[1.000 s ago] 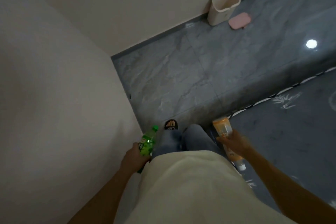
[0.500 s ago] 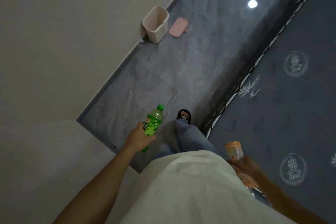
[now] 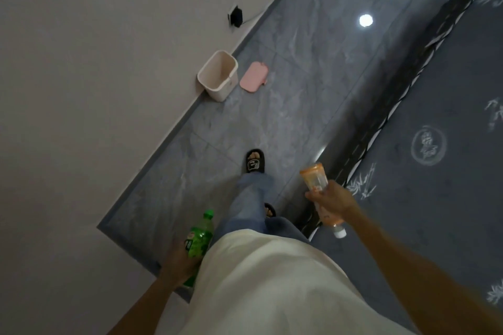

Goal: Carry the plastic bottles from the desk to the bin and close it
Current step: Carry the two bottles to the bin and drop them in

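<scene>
Looking down from my head, my left hand (image 3: 178,261) is wrapped around a green bottle (image 3: 198,242) and my right hand (image 3: 330,198) grips an orange bottle (image 3: 318,187), cap end down. The bin (image 3: 217,76) stands open against the wall, well ahead on the floor (image 3: 299,90), its pink lid (image 3: 253,77) lying just beside it. Both bottles are off the counter; dropping them in and closing the lid remain.

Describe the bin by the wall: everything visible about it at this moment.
The bin is a small, pale cream container, plastic by its look, with a rounded rectangular mouth. It stands upright and open on the grey floor, against the wall's base. Its inside looks empty. A pink lid lies flat on the floor beside it.
</scene>
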Demonstrator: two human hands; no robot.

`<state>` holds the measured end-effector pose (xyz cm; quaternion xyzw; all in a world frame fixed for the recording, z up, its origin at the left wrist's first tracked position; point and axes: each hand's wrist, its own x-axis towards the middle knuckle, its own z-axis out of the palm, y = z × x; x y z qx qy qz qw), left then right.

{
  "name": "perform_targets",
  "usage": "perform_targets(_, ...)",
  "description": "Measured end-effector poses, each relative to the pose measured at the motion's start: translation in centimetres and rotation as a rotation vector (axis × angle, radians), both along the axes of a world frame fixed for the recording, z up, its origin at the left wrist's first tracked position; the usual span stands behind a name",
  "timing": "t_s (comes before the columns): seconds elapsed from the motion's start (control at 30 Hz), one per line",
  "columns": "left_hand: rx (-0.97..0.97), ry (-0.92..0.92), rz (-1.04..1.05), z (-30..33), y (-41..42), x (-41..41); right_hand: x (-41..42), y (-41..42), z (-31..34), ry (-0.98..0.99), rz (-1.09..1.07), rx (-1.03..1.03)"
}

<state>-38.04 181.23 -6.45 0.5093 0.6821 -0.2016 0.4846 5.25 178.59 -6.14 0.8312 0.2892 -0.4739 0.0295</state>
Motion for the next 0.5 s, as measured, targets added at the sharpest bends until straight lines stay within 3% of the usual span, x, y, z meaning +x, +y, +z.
perform_targets(0.23,-0.027,0.028,-0.020,-0.5,10.9,5.8,5.0,11.4,0.0,-0.032,0.059,-0.002)
perform_targets(0.5,0.066,-0.118,0.126,0.7,27.7,16.6,10.7,15.4,1.2,-0.074,0.029,-0.161)
